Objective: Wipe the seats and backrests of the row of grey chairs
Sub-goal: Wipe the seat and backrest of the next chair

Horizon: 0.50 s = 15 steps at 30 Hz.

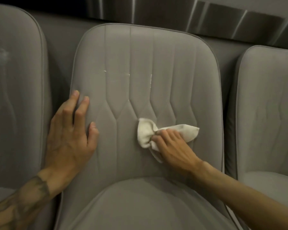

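Head view shows me the middle chair's backrest [145,63], with the cloth [145,131] bunched against its lower middle, nearer the right edge than the left. My right hand [171,146] pinches the cloth at its waist, fingers curled over it, so two loose wings flare out to either side. My left hand [68,140] lies flat and spread along the backrest's left edge, bracing it.

I judge the cloth to be light, limp and soft. It is best gripped at the gathered middle so the wings drag flat. The upholstery looks like smooth, matte grey leatherette, padded, with piped edges and stitched vertical channels that kink into a zigzag. White flecks [150,79] sit in the seams towards the middle. Those grooves will likely need a fingertip behind the cloth. The rounded seat [140,205] bulges at the bottom edge.
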Each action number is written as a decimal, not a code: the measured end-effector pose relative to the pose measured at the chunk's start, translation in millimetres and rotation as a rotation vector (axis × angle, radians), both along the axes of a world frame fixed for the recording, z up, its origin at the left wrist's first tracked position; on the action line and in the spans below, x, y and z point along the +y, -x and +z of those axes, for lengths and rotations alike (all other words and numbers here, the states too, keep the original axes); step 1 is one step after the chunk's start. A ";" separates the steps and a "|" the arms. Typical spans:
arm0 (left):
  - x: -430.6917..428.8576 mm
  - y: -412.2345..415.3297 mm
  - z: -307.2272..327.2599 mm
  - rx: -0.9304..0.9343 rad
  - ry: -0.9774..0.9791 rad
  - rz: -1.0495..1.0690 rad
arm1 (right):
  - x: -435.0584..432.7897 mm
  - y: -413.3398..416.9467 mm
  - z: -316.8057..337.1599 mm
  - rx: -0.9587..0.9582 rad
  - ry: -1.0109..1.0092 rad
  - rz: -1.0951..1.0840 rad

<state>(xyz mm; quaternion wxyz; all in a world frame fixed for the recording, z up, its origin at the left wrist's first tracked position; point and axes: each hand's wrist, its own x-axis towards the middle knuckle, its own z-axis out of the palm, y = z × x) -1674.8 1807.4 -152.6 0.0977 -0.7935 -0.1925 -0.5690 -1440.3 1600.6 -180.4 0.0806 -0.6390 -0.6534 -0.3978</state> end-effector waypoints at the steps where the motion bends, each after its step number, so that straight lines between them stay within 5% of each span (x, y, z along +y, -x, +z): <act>1: -0.1 -0.1 -0.4 0.000 0.002 0.001 | 2.4 1.8 -3.0 0.054 -0.052 -0.021; 7: 0.4 -0.4 -0.2 0.001 0.007 -0.011 | -2.0 10.8 -46.6 -0.081 0.175 0.074; 15: 3.8 -1.3 -1.9 0.006 -0.007 -0.020 | 67.9 4.7 144.4 0.121 -0.501 -0.075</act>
